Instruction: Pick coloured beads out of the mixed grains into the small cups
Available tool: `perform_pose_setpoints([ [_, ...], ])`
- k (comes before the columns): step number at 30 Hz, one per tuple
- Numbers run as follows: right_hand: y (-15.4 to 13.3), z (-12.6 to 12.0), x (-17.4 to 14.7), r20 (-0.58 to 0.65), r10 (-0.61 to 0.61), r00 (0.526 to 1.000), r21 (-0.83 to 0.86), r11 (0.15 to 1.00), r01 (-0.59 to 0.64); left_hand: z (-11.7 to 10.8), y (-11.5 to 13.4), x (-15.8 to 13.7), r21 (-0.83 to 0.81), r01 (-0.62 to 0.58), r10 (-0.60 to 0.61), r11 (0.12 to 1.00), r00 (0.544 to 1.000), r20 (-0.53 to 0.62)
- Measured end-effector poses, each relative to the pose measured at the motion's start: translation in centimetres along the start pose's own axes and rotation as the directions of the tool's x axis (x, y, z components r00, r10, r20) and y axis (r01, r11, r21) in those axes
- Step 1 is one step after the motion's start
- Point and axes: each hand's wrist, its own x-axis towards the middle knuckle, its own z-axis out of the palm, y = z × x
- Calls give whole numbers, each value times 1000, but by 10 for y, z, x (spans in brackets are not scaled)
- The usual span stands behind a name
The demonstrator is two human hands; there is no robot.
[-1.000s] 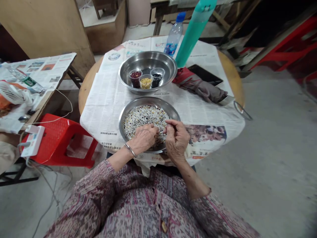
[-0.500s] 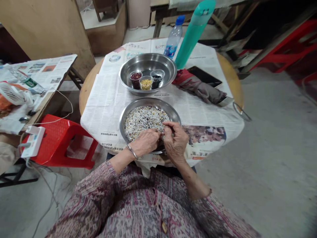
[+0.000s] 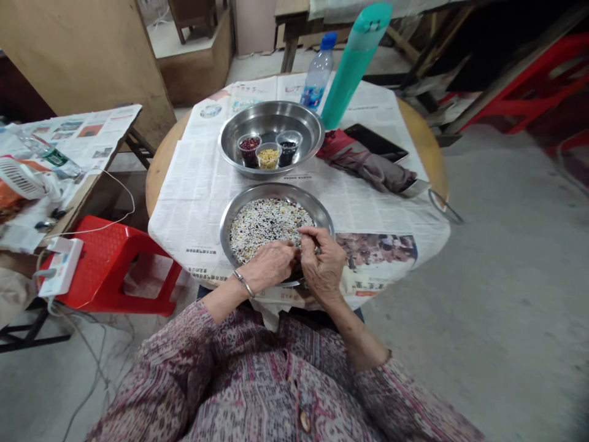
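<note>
Mixed grains (image 3: 267, 222) lie in the steel basin (image 3: 226, 228), centre of the frame; left hand (image 3: 272, 263) over its near side, right hand (image 3: 323, 264) just beside, both curled, whether grasping any grain I cannot tell; three filled cups (image 3: 268, 159) sit upper centre.

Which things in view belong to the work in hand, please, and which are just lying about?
Likely part of the work:
near steel basin
mixed grains
far steel basin
red-filled cup
yellow-filled cup
black-filled cup

Seemingly lying about:
blue-capped bottle
teal bottle
red-and-grey bundle
dark flat item
</note>
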Motion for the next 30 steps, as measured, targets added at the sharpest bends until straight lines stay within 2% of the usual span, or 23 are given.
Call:
perform_pose_setpoints([
  [6, 0, 0, 0, -11, -6, 1000, -4, 1000, 6, 9, -5, -3, 8, -24, 24, 1000, 997, -68],
  [12, 0, 0, -1, -3, -9, 1000, -7, 1000, 9, 3, -2, -3, 9, 2, -2, 1000, 1000, 11],
  [24, 0, 1, 1, 28, -26, 999, 2, 1000, 25, 1, 0, -4, -18, 2, -1, 1000, 999, 36],
  [27, 0, 1, 1, 28, -24, 999, 0, 1000, 24, 0, -2, -5, -35, 12, -12, 999, 1000, 9],
  [30, 0, 1, 1, 22, -28, 999, 0, 1000, 28, 2, -7, -7, -88, 33, -39, 996, 997, -72],
])
